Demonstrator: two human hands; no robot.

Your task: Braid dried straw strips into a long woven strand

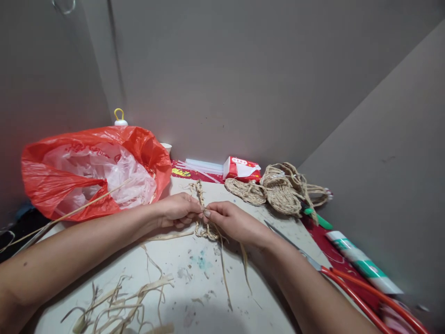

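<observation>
A braided straw cord [199, 189] runs up from between my hands, and more of the braid lies curled on the table below them. My left hand [180, 210] pinches the cord from the left with its fingers closed. From the right, my right hand [229, 218] grips it at the same spot, thumb and forefinger pressed together. The two hands' fingertips meet, so the exact part held is partly hidden. Loose straw strands [223, 271] trail down from under my right hand toward the table's front.
Straw scraps [132, 301] litter the white table [194, 297] at front left. A red plastic bag [93, 144] stands back left. Woven straw pieces [278, 185] lie beside a red tissue pack [241, 168]. Scissors with orange handles [354, 290] and a green-white roll [365, 262] lie right. Grey walls enclose the back.
</observation>
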